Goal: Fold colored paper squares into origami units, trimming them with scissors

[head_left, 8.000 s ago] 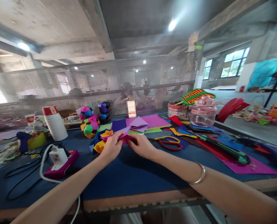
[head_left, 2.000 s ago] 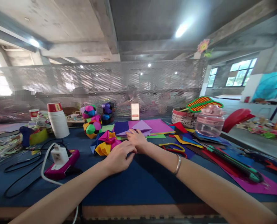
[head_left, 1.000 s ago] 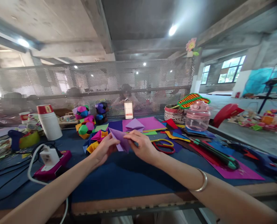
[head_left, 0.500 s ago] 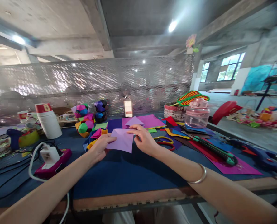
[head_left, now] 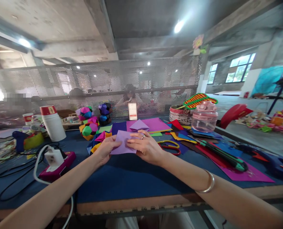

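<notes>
A light purple sheet of paper (head_left: 122,142) is held up above the blue table, between both hands. My left hand (head_left: 106,149) pinches its left edge, thumb on top. My right hand (head_left: 148,147), with a ring on one finger, grips the right side, its fingers lying across the front and covering that edge. Just behind the sheet, a folded light purple piece (head_left: 139,125) rests on magenta paper (head_left: 157,124). Colourful folded paper shapes (head_left: 89,129) stand to the left of my left hand.
Scissors (head_left: 171,147), a green cutter (head_left: 223,156), a glue gun (head_left: 265,157) and a clear bottle (head_left: 204,118) lie or stand right. Stacked paper cups (head_left: 53,124) and a power strip (head_left: 57,167) are left. A perforated screen (head_left: 117,76) rises behind.
My right hand has moved down over the sheet's face, its fingers now covering more of it. The sheet has turned slightly, and the whole view has shifted a little.
</notes>
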Demonstrator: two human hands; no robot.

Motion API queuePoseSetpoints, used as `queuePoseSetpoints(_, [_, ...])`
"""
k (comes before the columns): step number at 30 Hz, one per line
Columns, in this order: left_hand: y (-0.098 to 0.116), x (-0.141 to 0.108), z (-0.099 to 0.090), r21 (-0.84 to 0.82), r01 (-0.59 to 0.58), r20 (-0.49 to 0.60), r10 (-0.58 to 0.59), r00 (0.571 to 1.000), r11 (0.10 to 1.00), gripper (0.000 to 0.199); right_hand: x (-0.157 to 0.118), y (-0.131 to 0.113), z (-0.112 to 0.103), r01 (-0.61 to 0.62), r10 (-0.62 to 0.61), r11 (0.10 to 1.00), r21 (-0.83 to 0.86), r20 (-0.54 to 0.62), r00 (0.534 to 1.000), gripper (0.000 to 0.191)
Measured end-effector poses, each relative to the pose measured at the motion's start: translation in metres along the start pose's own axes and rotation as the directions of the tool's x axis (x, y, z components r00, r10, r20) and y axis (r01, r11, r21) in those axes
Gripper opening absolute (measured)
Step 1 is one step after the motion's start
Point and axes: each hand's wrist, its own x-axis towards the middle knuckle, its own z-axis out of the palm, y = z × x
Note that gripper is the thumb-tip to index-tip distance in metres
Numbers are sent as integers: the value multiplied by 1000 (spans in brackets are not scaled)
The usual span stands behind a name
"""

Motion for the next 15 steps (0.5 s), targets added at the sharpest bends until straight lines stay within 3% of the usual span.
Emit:
queuePoseSetpoints(7, [-4,0,5,169,-156,94,142,985,973,26,1,-5,0,-87,102,988,126,-120,987,4])
queuePoseSetpoints(11, [-3,-1,8,226,-207,161,173,972,952,24,3,-9,3,-234,286,943,237,-218,933,17])
queuePoseSetpoints(15, [-1,-3,7,238,-247,174,209,962,939,25,4,-11,7,-373,462,853,366,-197,865,39])
